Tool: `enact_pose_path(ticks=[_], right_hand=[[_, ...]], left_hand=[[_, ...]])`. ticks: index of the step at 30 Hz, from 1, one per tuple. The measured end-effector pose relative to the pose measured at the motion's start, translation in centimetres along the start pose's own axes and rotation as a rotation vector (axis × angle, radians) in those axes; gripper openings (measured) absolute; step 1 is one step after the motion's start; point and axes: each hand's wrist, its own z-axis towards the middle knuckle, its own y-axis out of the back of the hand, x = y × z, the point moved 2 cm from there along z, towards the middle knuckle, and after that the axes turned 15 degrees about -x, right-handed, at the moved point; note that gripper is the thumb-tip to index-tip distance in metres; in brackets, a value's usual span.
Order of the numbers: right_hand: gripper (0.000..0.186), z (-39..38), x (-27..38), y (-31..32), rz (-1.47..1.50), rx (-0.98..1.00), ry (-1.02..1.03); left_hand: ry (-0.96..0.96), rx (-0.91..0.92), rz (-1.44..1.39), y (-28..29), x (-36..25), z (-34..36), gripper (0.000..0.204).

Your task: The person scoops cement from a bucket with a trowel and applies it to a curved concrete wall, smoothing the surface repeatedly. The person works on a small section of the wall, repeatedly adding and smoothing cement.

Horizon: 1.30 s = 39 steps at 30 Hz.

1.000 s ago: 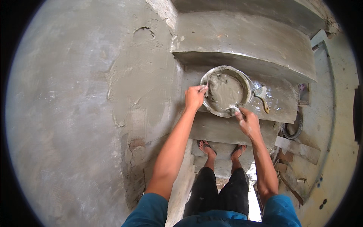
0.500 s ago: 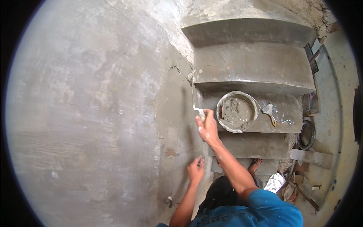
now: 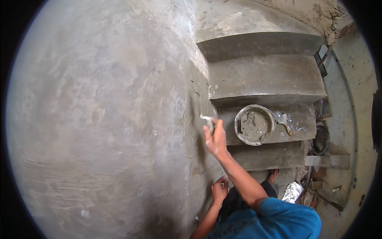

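Note:
My right hand [image 3: 216,139] is closed around the handle of a trowel [image 3: 206,118] whose pale neck shows above my fingers. Its blade lies against the wet mortar strip on the wall [image 3: 131,103], and its outline blends into the grey. Lower down, beside the wall, my left hand [image 3: 220,190] is held with curled fingers; whatever is in them, if anything, is hidden. Right of my right hand, a round bucket [image 3: 237,129] of wet grey mortar [image 3: 256,123] stands on a stair step.
Concrete steps [image 3: 266,75] rise ahead along the wall. On the bucket's step lies a paintbrush [image 3: 284,122]. To the right are a dark round container [image 3: 320,140], a flat board [image 3: 328,161] and crumpled silver wrapping [image 3: 292,192]. My bare foot [image 3: 273,175] is below the steps.
My view has shifted, so wall and steps sit differently. The trowel blade, seen edge-on before, now lies flatter to the wall. My left hand has moved nearer my right forearm.

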Motion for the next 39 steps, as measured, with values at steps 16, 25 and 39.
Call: enact_pose_path(ticks=[16, 25, 39], right_hand=[[0.031, 4.1, 2.9, -2.3, -0.076, 0.211, -0.014], [0.038, 3.6, -1.4, -2.1, -0.108, 0.050, 0.161], [0.030, 2.9, -9.2, -5.9, -0.221, 0.121, -0.221]], left_hand=[[-0.041, -0.002, 0.012, 0.6, -0.7, 2.4, 0.033], [-0.062, 0.021, 0.018, 0.8, -3.2, 2.9, 0.030], [-0.208, -0.091, -0.017, 2.1, -3.6, 5.8, 0.031]])
